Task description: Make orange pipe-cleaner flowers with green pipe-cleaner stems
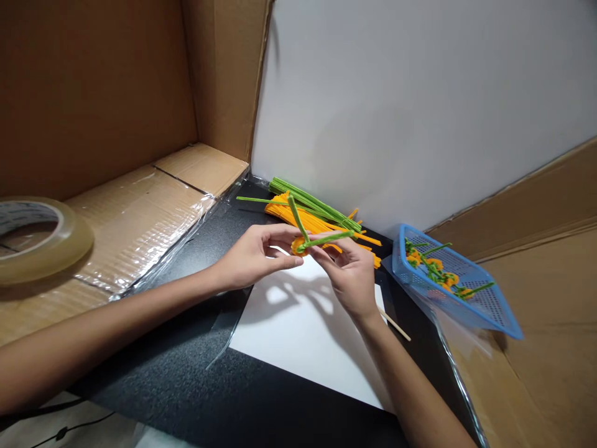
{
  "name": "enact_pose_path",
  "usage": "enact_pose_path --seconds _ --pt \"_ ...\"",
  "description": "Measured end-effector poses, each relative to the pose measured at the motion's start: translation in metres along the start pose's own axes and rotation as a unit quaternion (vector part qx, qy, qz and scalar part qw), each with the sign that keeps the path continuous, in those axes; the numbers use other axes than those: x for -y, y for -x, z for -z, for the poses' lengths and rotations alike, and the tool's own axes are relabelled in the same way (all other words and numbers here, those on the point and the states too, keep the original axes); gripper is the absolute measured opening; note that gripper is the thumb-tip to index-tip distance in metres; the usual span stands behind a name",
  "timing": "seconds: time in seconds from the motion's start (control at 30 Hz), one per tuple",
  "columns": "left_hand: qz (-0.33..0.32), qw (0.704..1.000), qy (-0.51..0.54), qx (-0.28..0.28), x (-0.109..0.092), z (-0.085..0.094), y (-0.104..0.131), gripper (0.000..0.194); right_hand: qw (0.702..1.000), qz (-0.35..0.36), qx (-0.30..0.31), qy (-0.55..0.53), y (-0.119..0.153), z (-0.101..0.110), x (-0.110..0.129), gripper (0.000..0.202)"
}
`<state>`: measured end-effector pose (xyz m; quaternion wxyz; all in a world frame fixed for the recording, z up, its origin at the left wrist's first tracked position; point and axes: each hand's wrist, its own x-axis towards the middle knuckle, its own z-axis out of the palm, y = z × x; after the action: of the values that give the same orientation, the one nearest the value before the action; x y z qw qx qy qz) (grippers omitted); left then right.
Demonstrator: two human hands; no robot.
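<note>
A small pipe-cleaner flower (pixel 298 247), an orange coil with two green stems spread in a V, is held up between my hands over a white sheet of paper (pixel 280 333). My left hand (pixel 261 256) curls round its left side, fingertips at the coil and thumb stretched just below. On the other side, my right hand (pixel 347 267) pinches it where a green stem leaves the coil. Some of the fingertips are hidden behind the flower. Just beyond lie a bundle of orange pipe cleaners (pixel 298 214) and a bundle of green pipe cleaners (pixel 317 204).
To the right, a blue plastic basket (pixel 466 317) holds several orange and green pipe-cleaner pieces. A thin wooden stick (pixel 396 325) lies beside the paper on the black tabletop (pixel 177 361). A tape roll (pixel 69 242) rests on cardboard at left; cardboard walls and a white panel stand around.
</note>
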<state>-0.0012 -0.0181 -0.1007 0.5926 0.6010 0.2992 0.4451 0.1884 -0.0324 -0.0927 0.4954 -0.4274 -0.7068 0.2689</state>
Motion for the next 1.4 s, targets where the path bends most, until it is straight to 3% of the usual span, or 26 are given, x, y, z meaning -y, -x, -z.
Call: enact_pose_path --seconds 0.17,0.27,0.4,0.6,0.83,1.2,1.4 --pt "-0.009 0.999 -0.046 -0.022 0.001 0.001 0.0 0.031 1.0 -0.005 -0.015 -0.008 0.0 0.002 0.004 0.006" --pt "-0.039 0.997 -0.066 -0.015 0.005 0.003 0.001 0.025 1.0 -0.003 0.014 -0.012 0.0 0.002 0.008 0.006" --pt "-0.066 0.991 -0.105 -0.042 0.009 0.005 0.001 0.031 0.998 -0.015 0.047 -0.027 -0.001 0.002 0.013 0.007" --pt "-0.126 0.979 -0.153 -0.044 0.007 0.003 0.004 0.033 0.998 -0.035 0.039 -0.03 0.001 0.0 0.015 0.005" --pt "-0.177 0.967 -0.178 -0.04 0.009 0.001 0.008 0.026 0.985 -0.105 0.101 -0.092 -0.002 0.001 0.012 0.012" --pt "-0.064 0.995 -0.04 -0.066 0.018 -0.005 0.007 0.033 0.98 -0.122 0.125 -0.093 -0.004 0.002 0.012 0.018" --pt "0.02 0.996 0.082 -0.025 0.018 -0.006 0.004 0.037 0.936 -0.196 0.19 -0.223 -0.007 0.006 0.002 0.033"
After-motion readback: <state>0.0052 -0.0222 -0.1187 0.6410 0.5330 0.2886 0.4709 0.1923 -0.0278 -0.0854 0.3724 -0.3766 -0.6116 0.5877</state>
